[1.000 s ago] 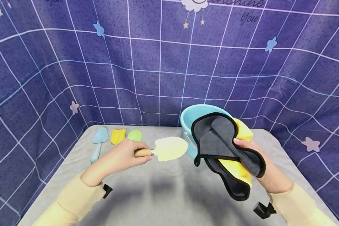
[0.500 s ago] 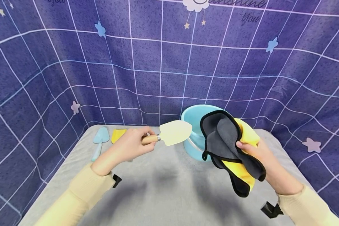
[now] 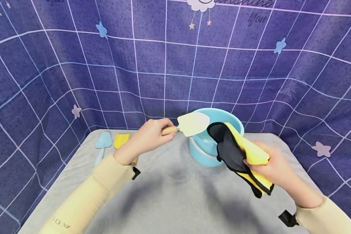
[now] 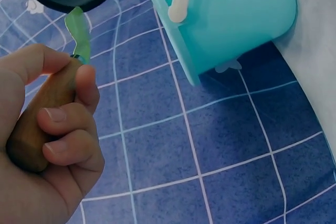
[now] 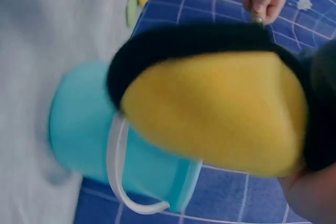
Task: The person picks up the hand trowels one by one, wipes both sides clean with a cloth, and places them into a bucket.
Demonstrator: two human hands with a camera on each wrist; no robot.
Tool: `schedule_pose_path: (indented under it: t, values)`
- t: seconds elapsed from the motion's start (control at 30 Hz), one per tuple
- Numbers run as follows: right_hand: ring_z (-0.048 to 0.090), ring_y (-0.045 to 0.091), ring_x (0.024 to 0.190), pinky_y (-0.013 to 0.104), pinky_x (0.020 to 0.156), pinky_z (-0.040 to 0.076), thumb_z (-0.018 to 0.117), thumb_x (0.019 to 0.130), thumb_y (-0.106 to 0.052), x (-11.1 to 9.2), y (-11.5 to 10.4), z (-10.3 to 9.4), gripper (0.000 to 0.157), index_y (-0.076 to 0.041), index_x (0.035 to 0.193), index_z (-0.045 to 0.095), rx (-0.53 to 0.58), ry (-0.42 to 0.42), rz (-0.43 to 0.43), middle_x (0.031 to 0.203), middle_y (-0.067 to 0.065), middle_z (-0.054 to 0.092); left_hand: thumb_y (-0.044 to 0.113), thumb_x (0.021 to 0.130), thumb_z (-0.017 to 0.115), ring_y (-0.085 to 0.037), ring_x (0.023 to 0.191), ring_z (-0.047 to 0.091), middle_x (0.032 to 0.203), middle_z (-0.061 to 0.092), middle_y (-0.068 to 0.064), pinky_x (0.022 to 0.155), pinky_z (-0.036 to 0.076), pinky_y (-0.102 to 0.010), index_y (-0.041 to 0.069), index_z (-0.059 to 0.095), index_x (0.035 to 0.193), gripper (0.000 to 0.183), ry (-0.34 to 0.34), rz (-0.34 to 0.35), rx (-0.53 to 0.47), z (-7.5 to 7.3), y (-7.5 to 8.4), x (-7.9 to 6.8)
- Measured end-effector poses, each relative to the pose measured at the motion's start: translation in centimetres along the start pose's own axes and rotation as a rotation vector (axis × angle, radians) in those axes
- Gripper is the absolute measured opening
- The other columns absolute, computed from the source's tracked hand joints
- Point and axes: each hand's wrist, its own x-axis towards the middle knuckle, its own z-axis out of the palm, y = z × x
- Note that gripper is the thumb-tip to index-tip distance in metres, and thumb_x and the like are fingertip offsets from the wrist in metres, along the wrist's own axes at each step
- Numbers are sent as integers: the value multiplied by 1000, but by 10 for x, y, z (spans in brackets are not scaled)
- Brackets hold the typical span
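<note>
My left hand (image 3: pixel 153 131) grips the wooden handle of a small trowel (image 3: pixel 194 124). Its pale yellow-green blade points right, over the left rim of a light blue bucket (image 3: pixel 199 154) in the head view. Seen from the left wrist, the fingers curl round the handle, and the blade (image 4: pixel 77 32) shows nearly edge-on near the cloth's dark edge. My right hand (image 3: pixel 272 162) holds a bunched cloth (image 3: pixel 247 148), yellow on one side and dark grey on the other, with black edging. The cloth hangs over the bucket's right front, hiding part of it. The right wrist view is blurred.
On the grey cloth-covered table (image 3: pixel 169 195), a light blue trowel (image 3: pixel 104 140) and a yellow-bladed tool (image 3: pixel 122 141) lie at the back left. My left arm hides another wooden-handled tool there. A blue gridded curtain (image 3: pixel 152 81) hangs behind and along both sides.
My left hand has moved right and up, bringing the trowel over the bucket's rim. My right hand has shifted right and turned the cloth, so more of its yellow side shows.
</note>
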Motion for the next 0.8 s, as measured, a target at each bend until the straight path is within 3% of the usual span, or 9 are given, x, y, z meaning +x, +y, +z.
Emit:
schedule_pose_path:
  t: [0.13,0.43,0.5,0.6,0.7,0.8]
  values:
    - [52,1,69,16,61,40,76,55,8,-1,3,1,54,-15,104,66,-79,-48,-170,87,-15,61,23,85,59,-9,56,48,66,51,6,55,42,-26,15,63,85,9,-15,4,-6,5,-1,13]
    - [54,0,75,15,69,42,76,55,-1,1,11,3,51,-14,103,67,-148,-68,-328,90,-10,65,25,89,57,-8,56,45,65,48,5,55,40,-24,14,58,78,15,-42,6,-35,15,-7,37]
    - [55,2,76,15,71,42,75,60,-6,1,13,4,44,-14,102,67,-170,-70,-374,90,-8,65,25,90,56,-8,55,45,64,47,5,55,39,-24,14,57,76,17,-49,8,-35,16,-8,42]
    - [57,3,81,16,75,43,70,79,-25,1,15,5,25,-15,102,67,-218,-55,-446,91,-8,65,24,90,55,-9,53,43,62,44,4,53,36,-24,14,56,73,20,-56,15,-27,19,-10,48]
    - [59,5,84,18,76,43,52,91,-41,2,16,7,30,-17,100,68,-274,-30,-511,92,-10,64,23,90,56,-8,52,43,61,47,4,52,35,-23,13,59,74,19,-61,18,-15,23,-12,54]
    - [61,6,84,21,74,45,48,91,-38,2,18,9,30,-19,98,69,-324,-8,-552,92,-13,64,22,89,58,-8,51,45,62,52,4,52,37,-23,12,63,76,17,-71,16,-17,27,-13,59]
